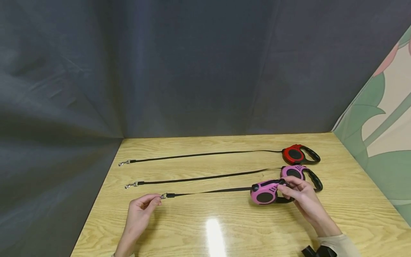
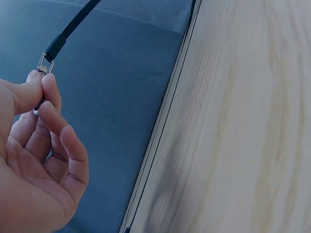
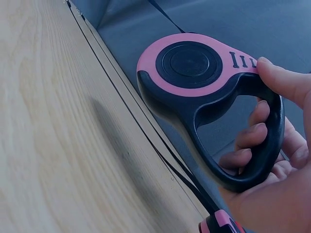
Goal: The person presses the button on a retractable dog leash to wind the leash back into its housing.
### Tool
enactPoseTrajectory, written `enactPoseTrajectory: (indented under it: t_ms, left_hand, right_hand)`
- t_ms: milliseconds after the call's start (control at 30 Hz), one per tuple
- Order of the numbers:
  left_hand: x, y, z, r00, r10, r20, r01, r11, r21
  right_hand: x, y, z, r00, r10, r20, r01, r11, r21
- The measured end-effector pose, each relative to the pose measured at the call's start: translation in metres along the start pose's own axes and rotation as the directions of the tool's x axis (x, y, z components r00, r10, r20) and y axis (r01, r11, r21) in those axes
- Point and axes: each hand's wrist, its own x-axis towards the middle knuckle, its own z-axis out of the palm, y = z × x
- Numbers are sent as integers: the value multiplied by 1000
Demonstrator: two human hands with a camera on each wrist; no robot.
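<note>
My right hand grips the black handle of a pink retractable leash, fingers through the loop and thumb on the casing in the right wrist view. Its black strap runs out leftward, nearly straight, to a metal clip. Thumb and fingertips of my left hand pinch that clip; the left wrist view shows its metal ring above the fingertips. The held leash is raised over the table, its casing overlapping part of a second pink leash behind it.
A red leash lies at the back right, its strap stretched left to a clip. The second pink leash's strap lies in front, roughly parallel. Dark cloth stands behind and left of the wooden table.
</note>
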Motion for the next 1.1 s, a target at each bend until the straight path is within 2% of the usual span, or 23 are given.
enactPoseTrajectory:
  t_ms: [200, 433, 833, 1100]
  left_hand:
    - [0, 1, 0, 1000, -29, -1, 29, 999, 18]
    - [0, 2, 1, 1000, -11, 6, 11, 1000, 15]
    - [-1, 4, 1, 999, -33, 4, 32, 999, 21]
    - [-1, 3, 2, 1000, 3, 23, -3, 1000, 23]
  right_hand:
    - [0, 1, 1, 1000, 3, -7, -3, 1000, 5]
    - [0, 2, 1, 1000, 1, -7, -1, 1000, 3]
    - [0, 1, 1, 1000, 1, 0, -1, 1000, -3]
    - [0, 1, 3, 1000, -16, 26, 16, 1000, 7]
